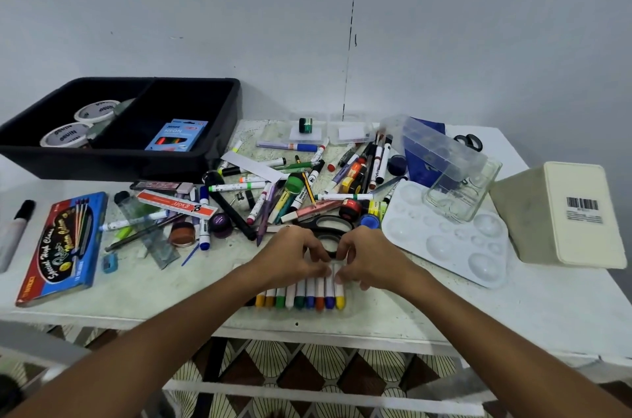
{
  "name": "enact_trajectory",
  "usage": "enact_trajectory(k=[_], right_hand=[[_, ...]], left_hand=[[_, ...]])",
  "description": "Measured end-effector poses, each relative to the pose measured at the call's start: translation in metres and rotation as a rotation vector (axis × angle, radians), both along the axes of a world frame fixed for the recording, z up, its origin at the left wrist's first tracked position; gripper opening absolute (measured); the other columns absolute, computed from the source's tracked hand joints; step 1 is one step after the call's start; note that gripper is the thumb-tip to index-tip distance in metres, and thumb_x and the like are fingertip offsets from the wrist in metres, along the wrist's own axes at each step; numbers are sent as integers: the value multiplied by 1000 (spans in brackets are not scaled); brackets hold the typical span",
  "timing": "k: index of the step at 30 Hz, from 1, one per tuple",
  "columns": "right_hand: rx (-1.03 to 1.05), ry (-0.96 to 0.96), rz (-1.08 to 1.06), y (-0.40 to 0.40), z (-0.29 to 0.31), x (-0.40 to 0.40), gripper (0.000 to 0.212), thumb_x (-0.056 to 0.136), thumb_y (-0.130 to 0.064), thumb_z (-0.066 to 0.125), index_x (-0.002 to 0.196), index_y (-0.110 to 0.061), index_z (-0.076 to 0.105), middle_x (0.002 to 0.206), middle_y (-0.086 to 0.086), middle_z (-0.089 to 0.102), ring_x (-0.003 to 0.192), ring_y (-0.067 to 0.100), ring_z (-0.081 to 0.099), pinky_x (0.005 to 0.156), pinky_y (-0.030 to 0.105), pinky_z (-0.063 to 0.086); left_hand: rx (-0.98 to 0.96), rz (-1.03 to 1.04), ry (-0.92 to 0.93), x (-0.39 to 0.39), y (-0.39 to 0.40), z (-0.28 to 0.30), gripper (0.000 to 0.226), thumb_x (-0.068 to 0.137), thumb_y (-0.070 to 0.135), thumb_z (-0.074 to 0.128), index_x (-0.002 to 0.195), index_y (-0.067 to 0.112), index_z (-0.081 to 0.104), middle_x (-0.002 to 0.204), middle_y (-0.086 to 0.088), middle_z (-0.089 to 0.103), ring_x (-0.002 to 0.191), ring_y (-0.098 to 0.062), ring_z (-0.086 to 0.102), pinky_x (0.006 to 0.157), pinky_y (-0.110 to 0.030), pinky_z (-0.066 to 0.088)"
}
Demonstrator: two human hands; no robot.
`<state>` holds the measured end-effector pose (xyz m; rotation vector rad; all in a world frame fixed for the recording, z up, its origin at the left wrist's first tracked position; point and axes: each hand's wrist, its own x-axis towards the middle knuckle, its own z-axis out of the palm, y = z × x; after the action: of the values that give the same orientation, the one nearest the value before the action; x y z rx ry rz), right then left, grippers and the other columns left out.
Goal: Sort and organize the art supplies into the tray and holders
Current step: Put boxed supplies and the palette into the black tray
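Note:
Several short crayons (pixel 301 294) with white wrappers and coloured tips lie side by side in a row near the table's front edge. My left hand (pixel 290 257) and my right hand (pixel 367 260) sit over the far ends of that row, fingers curled down onto the crayons. A heap of markers, pens and paint pots (pixel 294 192) spreads behind them, with black-handled scissors (pixel 330 227) just beyond my fingertips. The black divided tray (pixel 219 99) stands at the back left, holding two tape rolls and a blue neon pencil box.
A red and blue watercolour box (pixel 61 246) and a black marker (pixel 15 229) lie at the left. A white paint palette (pixel 444 239), a tipped clear plastic box (pixel 451 171) and a cream box with a barcode (pixel 564 216) fill the right side.

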<state>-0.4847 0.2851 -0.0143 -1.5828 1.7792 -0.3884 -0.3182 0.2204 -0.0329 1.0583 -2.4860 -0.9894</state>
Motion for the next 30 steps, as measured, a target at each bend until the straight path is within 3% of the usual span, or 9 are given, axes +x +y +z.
enact_trajectory(k=[9, 13, 16, 19, 26, 30], right_hand=[[74, 122, 49, -12, 4, 2, 32, 73, -15, 81, 96, -8, 61, 80, 10, 65, 65, 32, 70, 54, 37, 58], [99, 183, 108, -16, 8, 3, 31, 76, -17, 79, 98, -8, 60, 83, 10, 64, 72, 29, 70, 55, 31, 56], [83, 266, 171, -20, 13, 3, 31, 74, -25, 81, 95, -13, 61, 96, 5, 62, 80, 22, 64, 64, 32, 54], [0, 292, 216, -33, 20, 7, 27, 75, -34, 79, 91, -17, 63, 101, 2, 61, 85, 17, 61, 72, 34, 54], [-134, 111, 355, -63, 24, 65, 18, 83, -33, 72, 92, -19, 65, 92, -5, 59, 85, 13, 58, 78, 34, 53], [-155, 73, 423, -70, 16, 104, 20, 85, -32, 71, 97, -19, 63, 92, -3, 61, 83, 14, 59, 77, 33, 53]], left_hand=[[-3, -60, -62, -2, -7, -1, 21, 67, 30, 86, 81, 22, 73, 74, 12, 59, 65, 4, 52, 54, -11, 36], [-34, -79, -87, -1, -8, 0, 23, 69, 34, 83, 86, 21, 74, 76, 13, 58, 68, 1, 51, 56, -12, 34], [-61, -79, -95, 4, -7, 6, 23, 77, 36, 77, 93, 21, 74, 81, 15, 55, 70, 1, 49, 60, -18, 36], [-100, 0, -53, 19, -8, 14, 19, 82, 34, 72, 94, 19, 71, 80, 14, 56, 70, 2, 49, 60, -16, 37], [-212, 346, -6, 122, -14, 27, 14, 85, 27, 70, 93, 15, 72, 81, 7, 63, 73, -5, 56, 64, -24, 48], [-307, 515, -170, 216, -15, 27, 26, 82, 21, 66, 108, 19, 70, 101, 3, 65, 94, -10, 56, 83, -34, 50]])
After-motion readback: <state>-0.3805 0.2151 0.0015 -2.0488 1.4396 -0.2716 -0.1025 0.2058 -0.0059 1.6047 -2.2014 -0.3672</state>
